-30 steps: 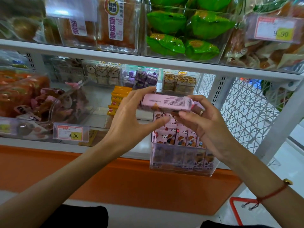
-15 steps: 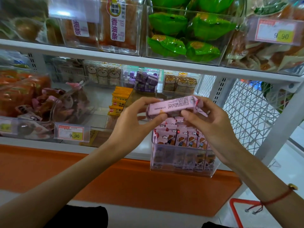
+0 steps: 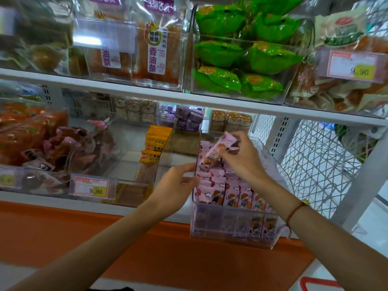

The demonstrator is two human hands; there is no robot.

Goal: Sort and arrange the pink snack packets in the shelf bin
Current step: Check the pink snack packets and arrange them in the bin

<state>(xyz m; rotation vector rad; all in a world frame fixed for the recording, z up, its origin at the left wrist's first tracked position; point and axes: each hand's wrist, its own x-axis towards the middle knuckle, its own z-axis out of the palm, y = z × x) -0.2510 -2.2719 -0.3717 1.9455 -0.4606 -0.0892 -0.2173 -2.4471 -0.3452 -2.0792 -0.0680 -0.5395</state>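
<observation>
We are looking at a shop shelf full of snacks. Our right hand [image 3: 241,158] is above the clear plastic bin [image 3: 231,238] and pinches one pink snack packet [image 3: 218,149] between thumb and fingers. The packet is tilted, its top end pointing up and to the right and its low end down among the other packets. Our left hand [image 3: 176,185] is at the left wall of the bin. Its fingers are bent and their tips touch the bin's left edge, but we cannot tell if they hold anything.

Inside the bin more pink packets [image 3: 231,196] stand upright in rows, close together, with little cartoon kids and clouds on them. The bin sits at the front edge of the lower shelf, above an orange panel [image 3: 84,234]. A thin red string bracelet [image 3: 294,213] is on our right wrist.

To the left of the bin we see yellow packets [image 3: 155,143] stacked in another clear bin, and a price tag [image 3: 92,186] that says 9.90. Behind the pink packets are small purple boxes [image 3: 189,118]. On the shelf above sit green packets [image 3: 241,66] in a clear box, and next to them a bag with red writing [image 3: 155,53]. A white wire rack [image 3: 315,164] stands to the right.
</observation>
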